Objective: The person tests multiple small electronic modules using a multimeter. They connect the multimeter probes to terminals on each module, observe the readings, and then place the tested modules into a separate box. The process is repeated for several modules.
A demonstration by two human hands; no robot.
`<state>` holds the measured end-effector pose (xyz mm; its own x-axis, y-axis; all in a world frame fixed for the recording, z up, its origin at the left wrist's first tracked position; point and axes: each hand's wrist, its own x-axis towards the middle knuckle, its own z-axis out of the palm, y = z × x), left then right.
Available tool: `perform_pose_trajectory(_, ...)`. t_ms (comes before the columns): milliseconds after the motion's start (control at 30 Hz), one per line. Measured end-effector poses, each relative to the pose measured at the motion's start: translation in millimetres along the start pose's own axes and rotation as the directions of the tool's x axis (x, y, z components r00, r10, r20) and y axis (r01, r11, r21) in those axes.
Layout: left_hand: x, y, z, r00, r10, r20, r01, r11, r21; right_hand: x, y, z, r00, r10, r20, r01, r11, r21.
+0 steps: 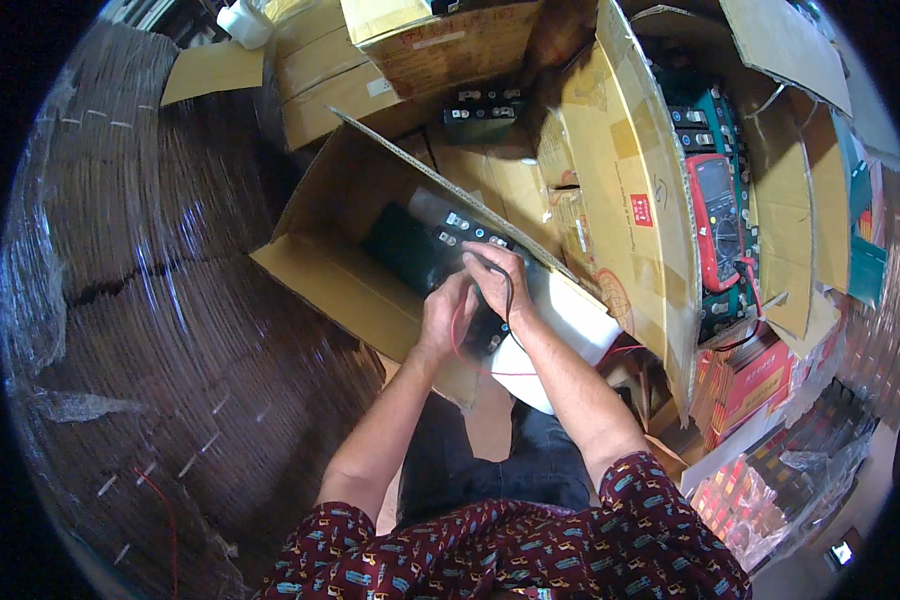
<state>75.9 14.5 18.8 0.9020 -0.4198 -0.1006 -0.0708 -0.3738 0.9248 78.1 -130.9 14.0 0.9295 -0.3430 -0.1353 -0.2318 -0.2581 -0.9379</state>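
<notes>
1. Black battery block [425,250] lies inside an open cardboard box [350,285] at picture centre; terminals with small metal tabs run along its upper face.
2. Right hand [500,282] rests on the battery's near end, fingers curled around a black probe lead [505,285]; the lead's tip points toward the terminals.
3. Left hand [448,315] sits just beside the right hand, touching the battery's near edge. A red lead [457,335] runs under this hand; whether the fingers pinch it I cannot tell.
4. The red lead continues from the battery across a white foam piece [570,320], which lies just right of the battery, at the box's right corner.
5. A tilted cardboard flap [440,175] stands just behind the battery.
6. Right of the battery, past a tall cardboard wall, a red multimeter [715,215] lies face up in a second carton on teal battery cells [685,125].
7. Behind the battery, another dark battery unit [483,110] sits among closed cartons.
8. Left of the battery, a large stack of flat brown cardboard sheets [150,300] fills the view.
9. Below the multimeter, red packaged boxes [755,375] are stacked.
</notes>
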Motion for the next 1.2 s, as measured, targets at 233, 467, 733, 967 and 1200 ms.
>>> perform_pose_trajectory(233,-1,5,-2,0.719,-0.644,0.261,0.552,0.302,-0.777,-11,-3,7,0.971,0.206,0.125,-0.228,0.953,0.202)
perform_pose_trajectory(467,-1,-5,12,0.95,-0.289,0.119,0.305,0.781,-0.545,-3,18,8,0.997,-0.07,-0.028,0.07,0.998,0.003)
perform_pose_trajectory(733,-2,-9,5,0.93,-0.319,0.182,0.347,0.599,-0.722,-3,15,16,0.999,-0.043,-0.023,0.041,0.997,-0.063)
perform_pose_trajectory(967,1,-6,7,0.949,-0.284,0.136,0.305,0.726,-0.616,-3,17,17,0.999,-0.037,-0.012,0.036,0.996,-0.087)
perform_pose_trajectory(1200,-2,-23,14,0.94,-0.271,0.208,0.338,0.649,-0.682,-5,21,9,0.999,-0.038,-0.032,0.037,0.999,-0.037)
